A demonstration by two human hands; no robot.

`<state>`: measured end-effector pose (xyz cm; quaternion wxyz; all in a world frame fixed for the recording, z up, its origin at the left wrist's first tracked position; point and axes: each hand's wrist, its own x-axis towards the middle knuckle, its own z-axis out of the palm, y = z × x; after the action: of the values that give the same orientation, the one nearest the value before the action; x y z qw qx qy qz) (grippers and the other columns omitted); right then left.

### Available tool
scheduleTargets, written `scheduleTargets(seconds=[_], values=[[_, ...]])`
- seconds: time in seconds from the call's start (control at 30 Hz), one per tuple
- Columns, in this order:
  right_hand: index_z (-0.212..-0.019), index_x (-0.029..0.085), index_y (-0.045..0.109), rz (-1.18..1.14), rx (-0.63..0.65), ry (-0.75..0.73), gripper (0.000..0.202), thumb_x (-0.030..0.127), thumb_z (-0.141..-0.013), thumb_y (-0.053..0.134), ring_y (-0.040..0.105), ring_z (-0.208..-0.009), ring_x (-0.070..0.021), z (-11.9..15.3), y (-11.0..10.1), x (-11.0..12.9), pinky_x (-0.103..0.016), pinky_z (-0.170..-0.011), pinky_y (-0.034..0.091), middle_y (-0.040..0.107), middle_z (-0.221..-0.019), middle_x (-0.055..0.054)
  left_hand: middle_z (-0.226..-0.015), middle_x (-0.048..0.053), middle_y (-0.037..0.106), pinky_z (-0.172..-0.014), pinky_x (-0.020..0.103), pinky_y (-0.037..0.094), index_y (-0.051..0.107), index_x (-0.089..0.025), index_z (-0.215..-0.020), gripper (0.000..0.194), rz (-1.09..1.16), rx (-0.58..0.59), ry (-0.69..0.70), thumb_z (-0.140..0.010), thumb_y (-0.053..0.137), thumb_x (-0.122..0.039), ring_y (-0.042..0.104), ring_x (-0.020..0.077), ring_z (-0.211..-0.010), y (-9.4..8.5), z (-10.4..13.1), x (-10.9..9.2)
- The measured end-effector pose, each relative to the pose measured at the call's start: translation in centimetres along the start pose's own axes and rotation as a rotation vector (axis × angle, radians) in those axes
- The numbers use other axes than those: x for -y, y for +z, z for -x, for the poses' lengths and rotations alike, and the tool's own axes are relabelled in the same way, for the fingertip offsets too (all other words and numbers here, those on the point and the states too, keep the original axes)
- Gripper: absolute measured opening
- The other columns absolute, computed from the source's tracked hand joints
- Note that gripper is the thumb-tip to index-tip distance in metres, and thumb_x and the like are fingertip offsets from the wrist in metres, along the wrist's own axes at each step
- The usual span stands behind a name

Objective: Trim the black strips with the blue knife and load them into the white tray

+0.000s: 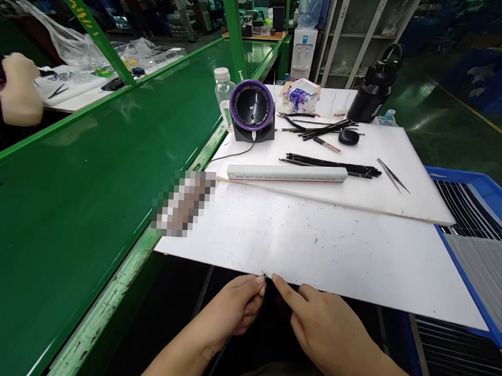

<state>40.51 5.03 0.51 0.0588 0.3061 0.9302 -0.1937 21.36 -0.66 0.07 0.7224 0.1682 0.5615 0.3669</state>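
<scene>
A thin dark strip (pixel 265 274) is held at the near edge of the white board (pixel 315 247), its visible tip just over that edge; the rest runs down between the hands and is hard to follow. The left hand (pixel 231 310) is curled, thumb and forefinger pinched on the strip just below its tip. The right hand (pixel 328 329) lies palm down, forefinger stretched so that its tip meets the strip from the other side; whether it grips or only touches cannot be told. Both forearms come up from below the board, wrists low.

Progress is judged early: one strip is in hand, nothing finished is seen on the near board. A blue tray (pixel 492 195) at the right is stacked with strips. Farther off, a white bar (pixel 287 173), a row of black strips (pixel 332 165) and tweezers (pixel 392 176) lie untouched. Beyond these stand a purple-ringed device (pixel 252 110) and a black bottle (pixel 376 85). Across the green conveyor (pixel 87 168), another person's hand (pixel 20 89) is at work
</scene>
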Motion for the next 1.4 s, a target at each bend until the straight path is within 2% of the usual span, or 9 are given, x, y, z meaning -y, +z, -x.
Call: scheduleTargets(seconds=[0.1, 0.3, 0.6, 0.83, 1.13, 1.4], values=[[-0.151, 0.030, 0.030, 0.000, -0.011, 0.003, 0.065, 0.015, -0.089, 0.040, 0.056, -0.058, -0.0188, 0.08, -0.24, 0.05, -0.030, -0.051, 0.025, 0.062, -0.081, -0.002, -0.052, -0.009, 0.032, -0.038, 0.019, 0.005, 0.046, -0.020, -0.076, 0.029, 0.004, -0.005, 0.002, -0.088, 0.048, -0.046, 0.015, 0.0040, -0.040, -0.04, 0.04, 0.01], [-0.151, 0.035, 0.027, -0.152, -0.039, 0.015, 0.068, 0.012, -0.088, 0.040, 0.059, -0.065, -0.0171, 0.06, -0.96, -0.05, -0.028, -0.056, 0.033, 0.062, -0.081, 0.000, -0.052, -0.009, 0.032, -0.038, 0.019, 0.005, 0.046, -0.019, -0.077, 0.028, -0.011, -0.002, 0.006, -0.089, 0.047, -0.045, 0.016, 0.0038, -0.040, -0.17, 0.04, -0.01], [-0.151, 0.030, 0.029, -0.007, -0.014, 0.002, 0.067, 0.014, -0.088, 0.042, 0.056, -0.057, -0.0184, 0.19, -0.34, 0.16, -0.029, -0.051, 0.026, 0.062, -0.080, -0.002, -0.052, -0.009, 0.033, -0.039, 0.018, 0.007, 0.045, -0.019, -0.077, 0.030, -0.028, -0.027, -0.026, -0.090, 0.047, -0.046, 0.017, 0.0040, -0.041, -0.09, 0.07, -0.19], [-0.152, 0.034, 0.027, -0.161, -0.013, 0.016, 0.068, 0.012, -0.088, 0.038, 0.059, -0.066, -0.0180, 0.15, -0.77, -0.16, -0.029, -0.056, 0.032, 0.061, -0.080, -0.001, -0.052, -0.009, 0.033, -0.038, 0.017, 0.008, 0.046, -0.019, -0.077, 0.032, -0.012, -0.049, -0.024, -0.090, 0.048, -0.049, 0.017, 0.0037, -0.041, -0.09, 0.02, 0.17], [-0.151, 0.029, 0.032, 0.004, -0.015, 0.017, 0.067, 0.014, -0.087, 0.044, 0.057, -0.057, -0.0193, 0.22, -0.46, 0.39, -0.030, -0.050, 0.025, 0.062, -0.080, -0.002, -0.052, -0.009, 0.033, -0.038, 0.018, 0.008, 0.046, -0.019, -0.077, 0.034, -0.007, -0.052, -0.021, -0.089, 0.050, -0.051, 0.017, 0.0040, -0.041, -0.04, 0.00, 0.25], [-0.152, 0.032, 0.027, -0.227, 0.003, 0.056, 0.068, 0.012, -0.089, 0.040, 0.060, -0.068, -0.0187, 0.34, -0.77, 0.36, -0.030, -0.060, 0.038, 0.061, -0.081, -0.002, -0.053, -0.009, 0.033, -0.038, 0.018, 0.007, 0.046, -0.020, -0.077, 0.033, -0.007, -0.052, 0.002, -0.089, 0.049, -0.050, 0.017, 0.0039, -0.041, -0.02, 0.00, 0.34]])
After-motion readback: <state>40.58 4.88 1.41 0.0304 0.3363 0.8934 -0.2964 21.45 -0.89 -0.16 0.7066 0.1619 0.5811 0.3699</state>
